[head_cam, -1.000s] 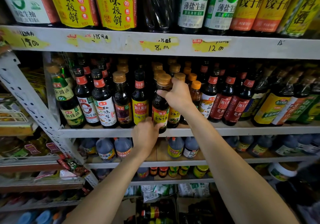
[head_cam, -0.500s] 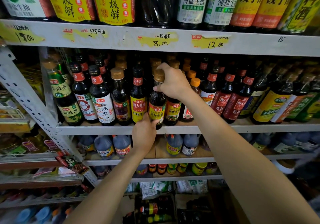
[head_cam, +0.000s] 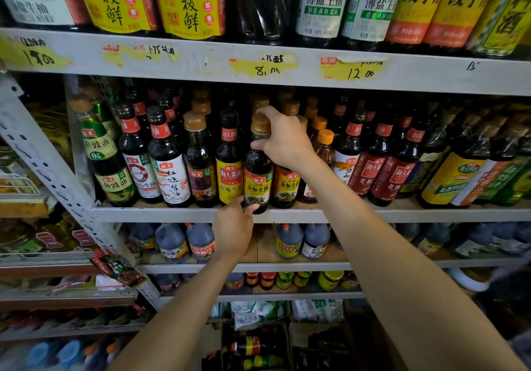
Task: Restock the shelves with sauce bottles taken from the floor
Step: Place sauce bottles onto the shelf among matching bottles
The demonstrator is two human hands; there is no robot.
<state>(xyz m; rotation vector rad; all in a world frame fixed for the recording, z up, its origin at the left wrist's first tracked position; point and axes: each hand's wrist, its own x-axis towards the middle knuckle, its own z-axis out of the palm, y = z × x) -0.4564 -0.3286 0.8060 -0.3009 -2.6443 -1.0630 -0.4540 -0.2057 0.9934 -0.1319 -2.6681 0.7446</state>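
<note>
A dark sauce bottle [head_cam: 258,172] with a brown cap and a yellow-and-red label stands at the front edge of the middle shelf [head_cam: 316,215], between a yellow-labelled bottle [head_cam: 230,181] and another brown-capped bottle [head_cam: 286,188]. My right hand [head_cam: 283,138] grips its neck just under the cap. My left hand [head_cam: 233,227] reaches up from below, with fingertips touching the bottle's base at the shelf lip. More sauce bottles lie in an open box on the floor [head_cam: 255,347].
The middle shelf is packed with rows of dark soy and vinegar bottles. Large bottles fill the upper shelf [head_cam: 201,60], which carries yellow price tags. Jugs [head_cam: 198,241] and jars sit on lower shelves. A slanted white upright [head_cam: 51,169] stands at left.
My right hand has shifted from the cap top to the bottle's neck, and the bottle has been pushed back upright onto the shelf edge. My left hand stays at its base.
</note>
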